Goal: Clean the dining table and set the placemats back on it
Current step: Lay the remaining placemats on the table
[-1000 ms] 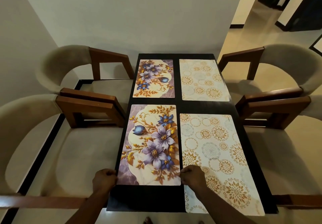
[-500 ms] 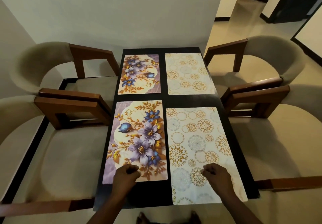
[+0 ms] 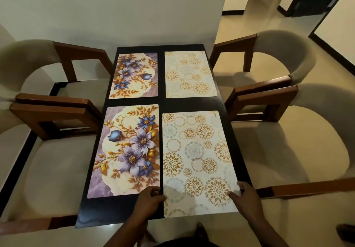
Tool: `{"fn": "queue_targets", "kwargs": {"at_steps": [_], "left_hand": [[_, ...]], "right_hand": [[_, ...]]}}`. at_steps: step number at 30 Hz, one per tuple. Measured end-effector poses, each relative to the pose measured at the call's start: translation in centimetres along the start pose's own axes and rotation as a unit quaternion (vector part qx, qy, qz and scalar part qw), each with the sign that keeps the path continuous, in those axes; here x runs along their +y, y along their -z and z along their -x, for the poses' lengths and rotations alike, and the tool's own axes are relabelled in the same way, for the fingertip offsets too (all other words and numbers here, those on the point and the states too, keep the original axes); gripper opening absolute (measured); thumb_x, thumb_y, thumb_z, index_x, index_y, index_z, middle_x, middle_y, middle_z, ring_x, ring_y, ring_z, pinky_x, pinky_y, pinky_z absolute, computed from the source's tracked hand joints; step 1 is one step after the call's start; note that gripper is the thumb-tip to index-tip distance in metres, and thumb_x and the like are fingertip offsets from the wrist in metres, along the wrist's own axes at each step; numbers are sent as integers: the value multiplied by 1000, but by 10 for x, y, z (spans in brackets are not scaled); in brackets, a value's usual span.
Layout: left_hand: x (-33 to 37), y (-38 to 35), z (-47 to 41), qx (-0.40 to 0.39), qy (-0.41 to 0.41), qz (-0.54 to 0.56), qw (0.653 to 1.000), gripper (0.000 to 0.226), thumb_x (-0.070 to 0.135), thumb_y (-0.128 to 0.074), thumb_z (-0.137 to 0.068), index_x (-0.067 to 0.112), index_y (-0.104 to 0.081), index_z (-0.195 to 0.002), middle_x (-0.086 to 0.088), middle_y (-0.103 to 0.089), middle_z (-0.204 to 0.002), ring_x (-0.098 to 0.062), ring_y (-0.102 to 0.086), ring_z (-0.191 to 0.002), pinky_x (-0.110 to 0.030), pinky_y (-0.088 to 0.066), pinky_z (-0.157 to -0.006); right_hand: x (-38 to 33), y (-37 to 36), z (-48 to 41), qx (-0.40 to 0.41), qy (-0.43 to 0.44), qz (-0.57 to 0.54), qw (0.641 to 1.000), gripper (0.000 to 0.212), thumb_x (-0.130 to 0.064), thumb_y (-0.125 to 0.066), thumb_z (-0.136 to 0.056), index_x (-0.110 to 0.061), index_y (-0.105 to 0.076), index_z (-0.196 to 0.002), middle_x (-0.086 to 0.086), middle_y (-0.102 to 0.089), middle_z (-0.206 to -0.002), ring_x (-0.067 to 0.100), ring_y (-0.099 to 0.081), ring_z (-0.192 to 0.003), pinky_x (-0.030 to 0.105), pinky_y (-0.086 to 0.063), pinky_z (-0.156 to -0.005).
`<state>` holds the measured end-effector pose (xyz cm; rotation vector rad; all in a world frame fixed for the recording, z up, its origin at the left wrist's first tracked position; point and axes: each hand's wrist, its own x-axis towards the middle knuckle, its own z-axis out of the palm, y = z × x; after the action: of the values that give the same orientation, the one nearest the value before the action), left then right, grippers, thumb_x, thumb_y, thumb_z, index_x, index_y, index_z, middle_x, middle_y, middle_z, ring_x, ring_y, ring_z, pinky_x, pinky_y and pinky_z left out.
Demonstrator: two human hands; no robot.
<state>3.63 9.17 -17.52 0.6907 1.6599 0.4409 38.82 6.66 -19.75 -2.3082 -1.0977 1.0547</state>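
Down at the near end of the dark tabletop (image 3: 115,212), both hands are on the near right placemat (image 3: 197,160), the cream one with the gold and grey circles. The left grip (image 3: 151,198) is at that mat's left edge near the bottom corner, fingers curled and thumb lying on the mat, pinching the edge. Its knuckles sit right by the near corner of the near left placemat (image 3: 126,150). The right grip (image 3: 244,196) is clamped on the opposite side, with the thumb on top of the pattern and the fingers wrapped over the right edge. So that's both grips closed on the same mat, one on each long side.

The mat lies flat, and its near edge is close to the near edge of the tabletop. It sits just beside the near left placemat, the purple floral one, with a thin dark strip between them. That circle mat reaches a touch closer to the person than the floral one does.

Further up, the far left placemat (image 3: 134,75) is floral again and the far right placemat (image 3: 189,73) has circles again. They lie side by side, apart from the near pair by a dark band of tabletop.

Chairs are tucked in on both flanks: a near left chair (image 3: 48,169), a far left chair (image 3: 28,58), a near right chair (image 3: 307,141) and a far right chair (image 3: 288,54), all beige with wooden arms
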Motion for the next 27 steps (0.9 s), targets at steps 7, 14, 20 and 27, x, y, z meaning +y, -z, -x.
{"fn": "queue_targets", "kwargs": {"at_steps": [7, 14, 20, 27], "left_hand": [[-5, -21, 4, 15, 24, 35, 999, 35, 13, -82, -74, 7, -72, -107, -18, -79, -101, -36, -78, -92, -48, -63, -86], [8, -37, 20, 76, -44, -15, 996, 22, -4, -74, -88, 17, -77, -83, 0, -80, -80, -18, -78, -80, -25, -56, -62], [24, -43, 19, 100, -64, 21, 993, 17, -1, -73, -91, 15, -78, -92, -3, -81, -88, -16, -79, -75, -30, -63, -65], [52, -48, -9, 107, -38, 46, 992, 21, -6, -72, -88, 14, -75, -90, -12, -77, -93, -29, -77, -84, -44, -65, -78]], "right_hand": [[7, 14, -13, 4, 7, -49, 999, 36, -14, -76, -93, -8, -68, -127, 9, -73, -120, 29, -69, -108, 42, -57, -89], [8, 40, -9, -5, 68, -123, 990, 20, -7, -75, -93, -18, -78, -110, -11, -79, -94, 5, -75, -82, 37, -64, -75], [2, 57, -24, 11, 63, -204, 977, 21, -3, -75, -92, -16, -79, -107, -5, -80, -96, 10, -77, -82, 39, -63, -76], [-8, 52, -70, -35, 23, -224, 974, 24, -4, -75, -92, -7, -77, -116, 5, -80, -102, 23, -78, -90, 49, -64, -86]]}}
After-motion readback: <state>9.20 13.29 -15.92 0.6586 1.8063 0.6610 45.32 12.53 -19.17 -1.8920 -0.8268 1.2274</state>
